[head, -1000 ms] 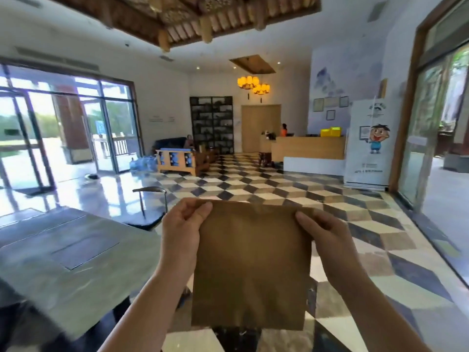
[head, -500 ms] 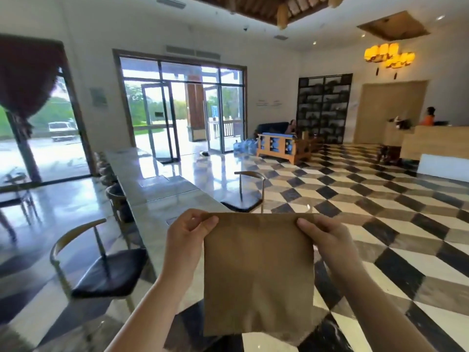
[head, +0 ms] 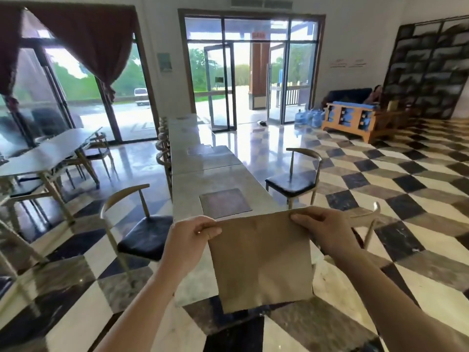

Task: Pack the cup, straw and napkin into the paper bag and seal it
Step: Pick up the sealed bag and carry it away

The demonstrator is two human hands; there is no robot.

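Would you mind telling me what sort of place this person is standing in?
Probably a restaurant or hotel lobby dining area: a long table with chairs on both sides, glass entrance doors and a checkered polished floor.

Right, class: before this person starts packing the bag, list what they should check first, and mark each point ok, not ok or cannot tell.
1. Paper bag held at both top corners: ok, left hand and right hand each pinch one.
2. Bag mouth opened: not ok, it hangs flat.
3. Bag undamaged: ok on the side shown.
4. Cup, straw and napkin within sight: not ok, none visible.
5. Table ahead free for setting the bag down: ok.
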